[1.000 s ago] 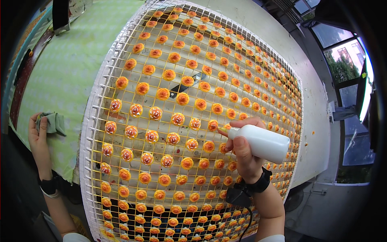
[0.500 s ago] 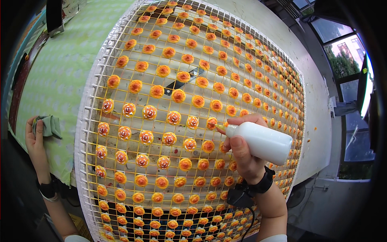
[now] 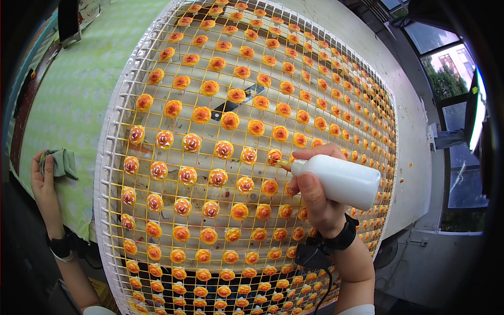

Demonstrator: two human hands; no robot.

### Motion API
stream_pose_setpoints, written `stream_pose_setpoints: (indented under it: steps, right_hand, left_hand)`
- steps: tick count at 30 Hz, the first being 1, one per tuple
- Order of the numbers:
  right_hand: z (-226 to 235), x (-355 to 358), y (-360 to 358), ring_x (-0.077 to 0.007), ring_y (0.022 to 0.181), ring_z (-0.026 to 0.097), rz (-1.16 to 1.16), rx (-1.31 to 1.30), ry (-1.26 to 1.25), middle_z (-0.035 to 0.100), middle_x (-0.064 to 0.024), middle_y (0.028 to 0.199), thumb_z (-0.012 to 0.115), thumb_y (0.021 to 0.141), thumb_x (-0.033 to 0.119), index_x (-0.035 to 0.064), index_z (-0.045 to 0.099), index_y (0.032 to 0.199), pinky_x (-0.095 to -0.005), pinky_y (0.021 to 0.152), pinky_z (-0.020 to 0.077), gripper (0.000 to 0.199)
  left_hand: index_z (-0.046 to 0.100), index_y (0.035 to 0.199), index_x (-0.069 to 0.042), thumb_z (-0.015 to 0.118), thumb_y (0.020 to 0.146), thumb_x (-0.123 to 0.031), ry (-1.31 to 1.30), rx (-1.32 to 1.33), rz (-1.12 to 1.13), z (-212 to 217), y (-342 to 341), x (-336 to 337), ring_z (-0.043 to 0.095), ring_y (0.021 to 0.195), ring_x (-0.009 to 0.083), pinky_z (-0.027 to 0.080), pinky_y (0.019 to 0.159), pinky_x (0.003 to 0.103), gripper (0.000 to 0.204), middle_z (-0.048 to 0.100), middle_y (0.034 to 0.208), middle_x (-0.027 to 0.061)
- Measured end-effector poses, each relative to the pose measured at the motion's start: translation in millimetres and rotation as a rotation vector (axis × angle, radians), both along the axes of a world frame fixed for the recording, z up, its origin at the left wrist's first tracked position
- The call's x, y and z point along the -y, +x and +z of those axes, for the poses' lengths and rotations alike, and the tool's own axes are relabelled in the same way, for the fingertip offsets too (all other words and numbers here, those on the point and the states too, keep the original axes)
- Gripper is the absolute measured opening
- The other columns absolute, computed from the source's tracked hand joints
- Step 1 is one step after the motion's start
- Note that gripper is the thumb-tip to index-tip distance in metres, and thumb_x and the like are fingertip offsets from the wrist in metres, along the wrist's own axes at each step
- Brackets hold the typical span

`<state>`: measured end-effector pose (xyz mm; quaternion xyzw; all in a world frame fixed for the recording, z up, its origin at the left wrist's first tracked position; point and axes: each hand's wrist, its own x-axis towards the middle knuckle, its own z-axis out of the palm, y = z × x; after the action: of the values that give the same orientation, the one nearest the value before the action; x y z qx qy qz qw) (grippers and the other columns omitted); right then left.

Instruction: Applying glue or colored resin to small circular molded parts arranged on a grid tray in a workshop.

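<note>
My right hand is closed around a white squeeze bottle, tilted with its yellowish tip pointing left. The tip is at an orange-and-yellow rose-shaped piece; whether it touches cannot be made out. To the left of it, several roses carry white dashes on their petals, while others, such as this rose, are plain orange. All sit in rows on a yellow wire grid with a white frame. At the far left, my left hand grips a folded grey-green cloth.
A pale green patterned cover lies left of the grid. Beneath the wires is a stained pale surface with a dark metal strip on it. A black device with a cable is near my right wrist. Windows stand at the right.
The grid and its roses have shifted slightly left and up in the picture. Both hands keep nearly the same place and hold, with the bottle tip still at the same rose.
</note>
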<state>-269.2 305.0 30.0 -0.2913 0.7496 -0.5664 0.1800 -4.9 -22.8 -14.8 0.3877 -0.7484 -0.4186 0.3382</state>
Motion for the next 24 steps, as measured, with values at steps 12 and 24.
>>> stream_pose_setpoints:
  steps: [12, 24]
  right_hand:
    - [-2.0, -3.3, 0.0, -0.011, 0.065, 0.051, -0.042, -0.019, -0.106, 0.052, -0.0073, 0.079, 0.062, 0.07, 0.014, 0.0023, 0.054, 0.075, -0.0218, 0.055, 0.0403, 0.015]
    - [-1.7, -0.7, -0.5, -0.0109, 0.065, 0.05, -0.016, -0.057, -0.08, 0.052, -0.0065, 0.079, 0.062, 0.071, 0.015, 0.0017, 0.054, 0.079, -0.0216, 0.055, 0.0398, 0.017]
  left_hand:
    - [0.046, 0.101, -0.003, 0.047, 0.083, -0.02, 0.017, 0.0, 0.002, -2.4, 1.6, 2.1, 0.042, 0.074, 0.0032, 0.032, 0.067, 0.016, 0.024, 0.047, 0.082, -0.0023]
    - [0.046, 0.101, -0.003, 0.047, 0.084, -0.019, 0.014, 0.005, -0.013, -3.3, 1.8, 3.6, 0.042, 0.075, 0.0031, 0.032, 0.066, 0.016, 0.024, 0.048, 0.083, -0.0021]
